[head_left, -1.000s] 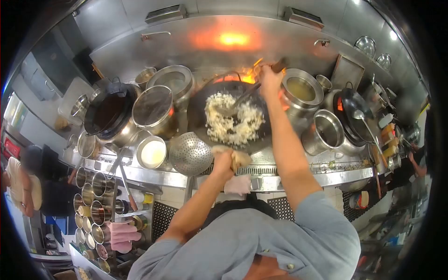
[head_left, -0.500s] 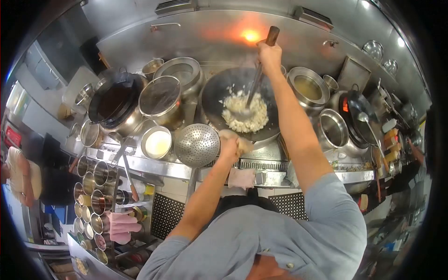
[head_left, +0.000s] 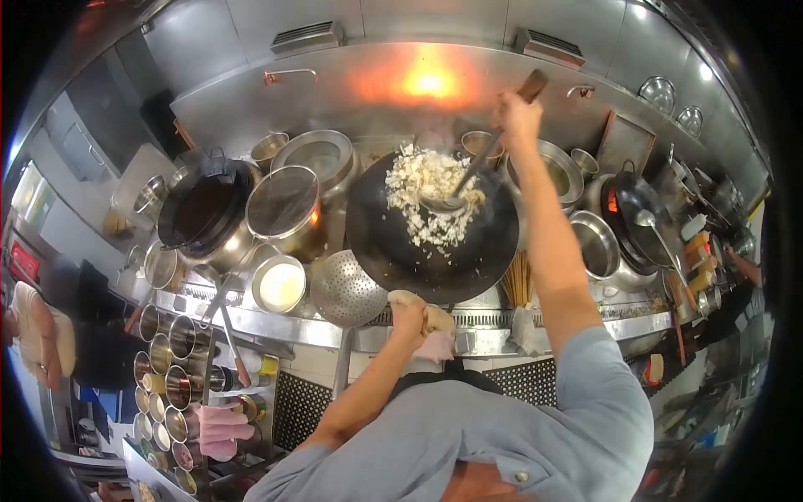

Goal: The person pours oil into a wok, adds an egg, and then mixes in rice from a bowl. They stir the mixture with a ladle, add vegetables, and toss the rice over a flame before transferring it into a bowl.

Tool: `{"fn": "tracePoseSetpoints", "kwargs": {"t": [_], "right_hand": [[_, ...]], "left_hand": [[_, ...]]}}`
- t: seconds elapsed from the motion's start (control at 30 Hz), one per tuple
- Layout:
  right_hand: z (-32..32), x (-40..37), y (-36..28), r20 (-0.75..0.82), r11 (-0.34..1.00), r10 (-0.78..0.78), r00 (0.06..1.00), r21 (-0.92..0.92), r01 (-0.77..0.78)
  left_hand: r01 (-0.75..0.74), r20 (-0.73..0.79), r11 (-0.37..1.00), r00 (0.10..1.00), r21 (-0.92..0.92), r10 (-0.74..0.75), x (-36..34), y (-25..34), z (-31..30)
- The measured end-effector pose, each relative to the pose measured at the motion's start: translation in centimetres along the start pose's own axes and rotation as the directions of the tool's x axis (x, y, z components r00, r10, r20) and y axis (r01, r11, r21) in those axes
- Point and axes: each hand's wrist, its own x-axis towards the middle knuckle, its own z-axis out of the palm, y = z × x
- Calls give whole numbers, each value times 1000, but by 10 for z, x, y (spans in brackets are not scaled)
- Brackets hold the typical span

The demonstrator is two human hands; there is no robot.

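A large dark wok [head_left: 468,259] is tilted, its near edge toward me. White, small-pieced food [head_left: 422,188] is bunched at its far side, some of it scattered above the rest. My right hand [head_left: 519,119] is closed around the wooden-ended handle of a ladle [head_left: 493,155], whose bowl lies in the food. With my left hand [head_left: 407,322] I grip a beige folded cloth [head_left: 435,318] against the wok's near rim; the rim under the cloth is hidden. A perforated strainer [head_left: 347,289] rests just left of the wok.
A bowl of pale yellow liquid [head_left: 280,283] and a mesh-covered pot [head_left: 284,201] stand to the left. Farther left is a dark wok of oil [head_left: 205,205]. At right are a steel pot [head_left: 595,243] and another wok [head_left: 640,201]. Orange light glows on the steel backsplash [head_left: 427,79].
The wok has come nearer and tilted, and its food has shifted to the far side, partly tossed up. My right hand and the ladle moved right; my left hand came down toward me.
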Motion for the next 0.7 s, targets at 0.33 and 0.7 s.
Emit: {"fn": "tracePoseSetpoints", "kwargs": {"t": [0.33,0.7], "right_hand": [[-31,-60,97,105,995,-95,990,-14,97],[24,-44,34,140,986,149,979,-97,-136]], "left_hand": [[196,-57,964,980,180,-189,99,39,31],[218,30,976,975,17,-218,36,41,18]]}}
